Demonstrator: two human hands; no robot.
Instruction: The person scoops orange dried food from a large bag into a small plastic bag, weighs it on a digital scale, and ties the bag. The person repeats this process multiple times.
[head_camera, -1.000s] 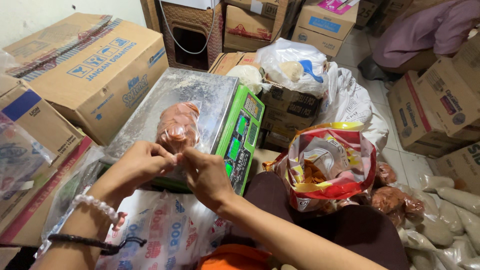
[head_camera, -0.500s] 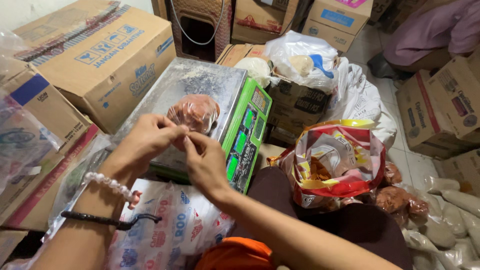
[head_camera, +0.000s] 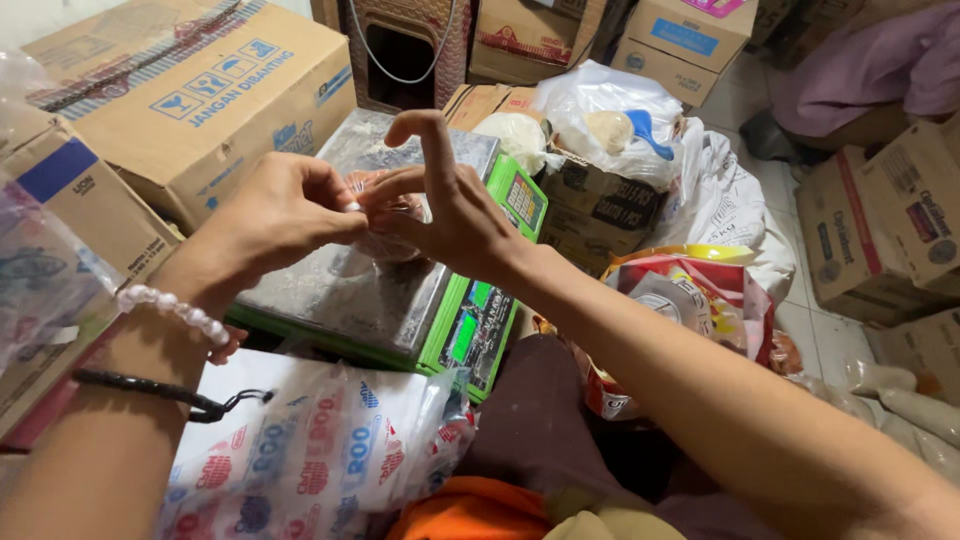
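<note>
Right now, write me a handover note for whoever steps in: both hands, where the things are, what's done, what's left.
Left hand: fingers pinched on the top of the small clear bag of reddish-brown pieces.
Right hand: thumb and middle fingers on the same bag top, index finger raised and curled.
The bag is held over the metal platform of the green scale; whether it rests on the platform cannot be told.
Large open red and yellow sack is at the right. Printed plastic bag lies in front of the scale.
Done: small bag is filled.
Left: its neck looks not yet closed; confirm that first.
</note>
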